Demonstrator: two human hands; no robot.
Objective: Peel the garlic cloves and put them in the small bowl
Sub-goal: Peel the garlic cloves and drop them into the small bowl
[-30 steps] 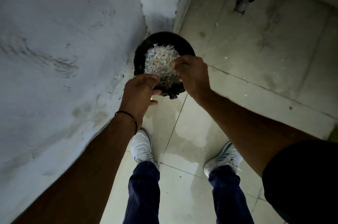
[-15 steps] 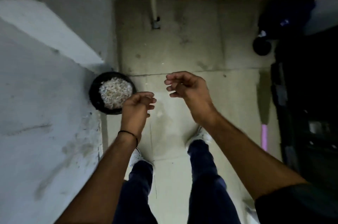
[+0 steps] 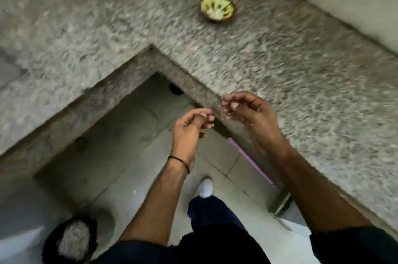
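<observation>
The 2 hands are loosely curled and hold nothing visible: left hand (image 3: 190, 127) over the floor (image 3: 120, 156), right hand (image 3: 253, 114) over the surface's (image 3: 312, 95) near edge. The small bowl (image 3: 217, 10) sits by its far edge. The black bin (image 3: 71, 240), beside the left hand 0.5 s ago, now lies behind it.

Here's the small bowl (image 3: 217, 10), upright on the speckled stone counter (image 3: 280, 74), far side, well back from the edge. It's brown outside and yellow-green inside. Pale pieces (image 3: 216, 14) lie in the bottom, too blurred to tell whether they are peeled garlic.
</observation>
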